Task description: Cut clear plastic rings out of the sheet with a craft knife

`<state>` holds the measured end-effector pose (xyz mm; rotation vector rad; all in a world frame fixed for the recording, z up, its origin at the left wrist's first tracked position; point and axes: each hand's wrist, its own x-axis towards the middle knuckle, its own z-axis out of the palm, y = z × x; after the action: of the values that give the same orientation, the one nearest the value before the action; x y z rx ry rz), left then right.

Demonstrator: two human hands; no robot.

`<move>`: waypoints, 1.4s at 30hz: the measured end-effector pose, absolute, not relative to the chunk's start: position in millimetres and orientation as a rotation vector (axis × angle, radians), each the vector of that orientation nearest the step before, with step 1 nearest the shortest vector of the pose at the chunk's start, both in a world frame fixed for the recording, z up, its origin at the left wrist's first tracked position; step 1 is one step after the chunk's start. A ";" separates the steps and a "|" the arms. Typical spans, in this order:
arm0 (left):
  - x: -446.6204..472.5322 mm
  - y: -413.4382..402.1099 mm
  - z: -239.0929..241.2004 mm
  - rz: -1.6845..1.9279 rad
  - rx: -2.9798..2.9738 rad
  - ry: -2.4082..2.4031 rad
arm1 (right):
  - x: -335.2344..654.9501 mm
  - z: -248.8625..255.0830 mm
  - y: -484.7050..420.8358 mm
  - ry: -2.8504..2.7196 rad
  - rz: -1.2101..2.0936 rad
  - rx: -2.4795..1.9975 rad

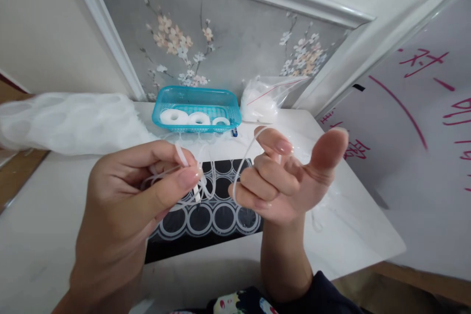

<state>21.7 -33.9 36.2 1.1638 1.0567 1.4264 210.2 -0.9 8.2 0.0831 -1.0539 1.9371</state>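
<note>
My left hand (121, 206) is closed, with thumb and index fingertip pinching a thin white cord (209, 184). Several loops of it hang loose around those fingertips. My right hand (275, 176) is held a short way to the right, palm turned partly up. Its fingers curl inward and its thumb sticks out to the side. One strand of the cord runs from the bent index finger down to the little finger, hooked around them. Below both hands lies a black mat (206, 240) printed with pale ring outlines, partly hidden by the hands and cord.
A blue plastic basket (235, 125) with white rings inside stands at the table's back. Beside it sits a clear zip bag (261, 105) of white material. White dimpled wrap (69, 122) lies at left. A whiteboard (415, 157) with red writing borders the right side.
</note>
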 end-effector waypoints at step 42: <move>15.7 -36.4 33.2 1.436 1.186 1.094 | 196.0 21.0 -8.5 -0.842 1.827 -0.378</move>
<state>15.7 -36.4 33.2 1.1857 1.0940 1.4360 196.0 -8.5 21.0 -0.3782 -0.8418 1.8274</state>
